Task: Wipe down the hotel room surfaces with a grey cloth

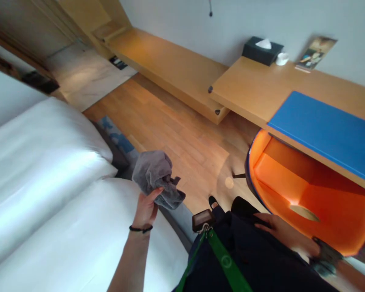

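My left hand [146, 209] has its grip clenched on a grey cloth [156, 176], thumb up over the lower folds, the bundle bunched above the fingers. A black band [140, 229] circles that wrist. The cloth hangs in the air at about 10 o'clock from my body, over the edge of the white bed [48, 194], which fills everything from 7 to 10 o'clock.

My right hand [287, 233] lies at about 3 o'clock against my dark clothing, fingers stretched flat and released, holding nothing that I can see. Just past it, further toward 4 o'clock, sits a dark blurred thing I cannot make out.

Between the hands a small dark badge [202, 220] hangs on a green strap [225, 259].

Beyond the right hand, at 2 o'clock, an orange chair [322, 194] stands tucked under the wooden tabletop [255, 89]. On the tabletop lies a blue pad [325, 129]; at its far edge, by the wall, a black tissue box [261, 50], a small white cup [282, 59] just beside it, and a leaflet [314, 52] leaning on the wall. Wood floor [176, 134] runs toward 12 o'clock.
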Demonstrator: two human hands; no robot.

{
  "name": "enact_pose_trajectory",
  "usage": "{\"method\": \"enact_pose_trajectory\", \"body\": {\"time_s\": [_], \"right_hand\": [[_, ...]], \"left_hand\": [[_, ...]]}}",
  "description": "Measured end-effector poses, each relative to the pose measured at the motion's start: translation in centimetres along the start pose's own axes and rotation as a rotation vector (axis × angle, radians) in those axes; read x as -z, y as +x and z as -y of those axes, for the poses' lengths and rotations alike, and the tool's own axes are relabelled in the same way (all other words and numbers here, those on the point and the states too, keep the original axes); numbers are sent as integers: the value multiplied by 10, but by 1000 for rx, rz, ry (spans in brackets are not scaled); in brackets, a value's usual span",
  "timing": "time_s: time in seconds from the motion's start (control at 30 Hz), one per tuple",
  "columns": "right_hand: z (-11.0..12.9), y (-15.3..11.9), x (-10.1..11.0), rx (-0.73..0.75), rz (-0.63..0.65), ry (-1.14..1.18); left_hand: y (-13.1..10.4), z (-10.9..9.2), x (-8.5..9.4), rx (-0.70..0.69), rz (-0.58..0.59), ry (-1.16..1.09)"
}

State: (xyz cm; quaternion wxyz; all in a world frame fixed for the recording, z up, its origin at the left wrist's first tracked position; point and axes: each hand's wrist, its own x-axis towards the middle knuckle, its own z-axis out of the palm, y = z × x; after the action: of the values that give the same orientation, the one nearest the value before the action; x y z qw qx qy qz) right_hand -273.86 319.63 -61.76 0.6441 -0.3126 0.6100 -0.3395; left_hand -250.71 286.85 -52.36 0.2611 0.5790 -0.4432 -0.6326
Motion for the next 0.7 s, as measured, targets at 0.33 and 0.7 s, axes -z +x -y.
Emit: {"method": "enact_pose_trajectory", "body": {"time_s": [0.33, 0.7], "right_hand": [[159, 205, 8, -86, -131, 31], [245, 533, -28, 90, 359, -959]], "left_hand": [[76, -26, 117, -52, -270, -173], [201, -108, 201, -131, -548, -294]]}}
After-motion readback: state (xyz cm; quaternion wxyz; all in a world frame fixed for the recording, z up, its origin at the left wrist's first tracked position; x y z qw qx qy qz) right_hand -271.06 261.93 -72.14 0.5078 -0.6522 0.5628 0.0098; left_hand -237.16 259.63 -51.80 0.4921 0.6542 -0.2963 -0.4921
